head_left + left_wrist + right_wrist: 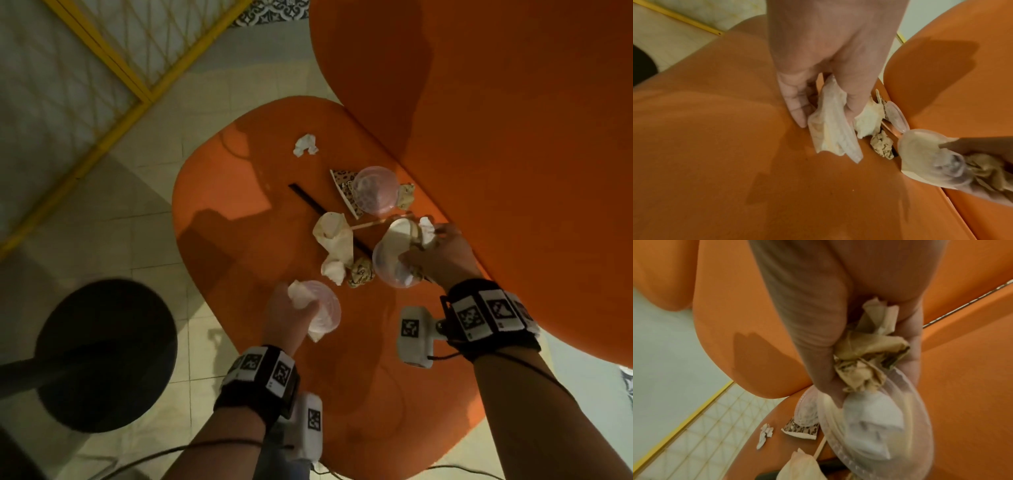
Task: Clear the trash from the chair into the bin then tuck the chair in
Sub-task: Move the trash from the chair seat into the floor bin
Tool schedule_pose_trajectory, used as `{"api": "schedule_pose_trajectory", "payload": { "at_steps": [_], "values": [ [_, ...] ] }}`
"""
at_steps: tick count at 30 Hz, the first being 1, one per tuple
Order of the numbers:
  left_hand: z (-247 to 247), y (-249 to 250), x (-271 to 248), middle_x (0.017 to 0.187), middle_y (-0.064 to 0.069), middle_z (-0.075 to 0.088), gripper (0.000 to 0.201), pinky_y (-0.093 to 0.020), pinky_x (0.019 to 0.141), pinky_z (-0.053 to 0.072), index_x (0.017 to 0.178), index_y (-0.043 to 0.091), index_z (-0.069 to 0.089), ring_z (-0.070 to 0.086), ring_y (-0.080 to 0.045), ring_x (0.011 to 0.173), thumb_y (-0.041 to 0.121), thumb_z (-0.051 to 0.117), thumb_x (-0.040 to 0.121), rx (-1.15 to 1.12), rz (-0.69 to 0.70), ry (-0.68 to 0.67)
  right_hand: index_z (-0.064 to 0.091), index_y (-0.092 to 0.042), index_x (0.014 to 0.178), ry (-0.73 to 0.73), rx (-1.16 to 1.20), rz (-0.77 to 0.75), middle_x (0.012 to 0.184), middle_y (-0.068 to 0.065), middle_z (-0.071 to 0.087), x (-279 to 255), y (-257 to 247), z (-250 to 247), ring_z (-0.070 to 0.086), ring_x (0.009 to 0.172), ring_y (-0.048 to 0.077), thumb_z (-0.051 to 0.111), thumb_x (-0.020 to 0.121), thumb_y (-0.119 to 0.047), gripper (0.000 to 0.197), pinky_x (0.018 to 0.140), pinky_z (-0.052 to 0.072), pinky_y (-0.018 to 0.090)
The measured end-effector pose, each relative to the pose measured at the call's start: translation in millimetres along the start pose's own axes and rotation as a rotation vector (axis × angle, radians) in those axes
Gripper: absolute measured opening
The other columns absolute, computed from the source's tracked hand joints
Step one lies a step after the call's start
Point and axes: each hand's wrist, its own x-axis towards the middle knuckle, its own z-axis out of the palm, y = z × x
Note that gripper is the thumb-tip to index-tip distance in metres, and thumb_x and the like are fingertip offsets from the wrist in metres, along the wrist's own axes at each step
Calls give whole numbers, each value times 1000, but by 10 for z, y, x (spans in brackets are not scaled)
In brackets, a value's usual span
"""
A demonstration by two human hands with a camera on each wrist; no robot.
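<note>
Trash lies on the orange chair seat (239, 205). My left hand (301, 308) grips a clear plastic lid (327, 310) together with a white tissue (828, 134), low over the seat's middle. By the backrest (496, 137), my right hand (428, 250) clutches another clear lid (890, 426), crumpled brown paper (865, 353) and a tissue. Loose on the seat are a white tissue ball (306, 145), a patterned card piece (344, 190), a third clear lid (375, 195), a black straw (308, 200), a beige napkin (334, 233), a wooden stick (368, 224) and a crumpled paper ball (359, 272). No bin shows.
A black round pedestal base (106, 353) stands on the tiled floor left of the chair. A yellow-framed lattice screen (113, 68) runs along the far left. Tiled floor (154, 240) lies between the chair and that screen.
</note>
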Motion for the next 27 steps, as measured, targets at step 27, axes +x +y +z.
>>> {"api": "schedule_pose_trajectory", "payload": {
  "at_steps": [27],
  "values": [
    [303,-492,-515,139,-4,44,68,-43,99,41,139,28,32,46,-30,124,39,64,81,340,226,103,47,-23,109,-138,431,-328,100,5,57,-1012,472,269,54,71,13,68,82,-2,40,52,42,29]
  ]
}}
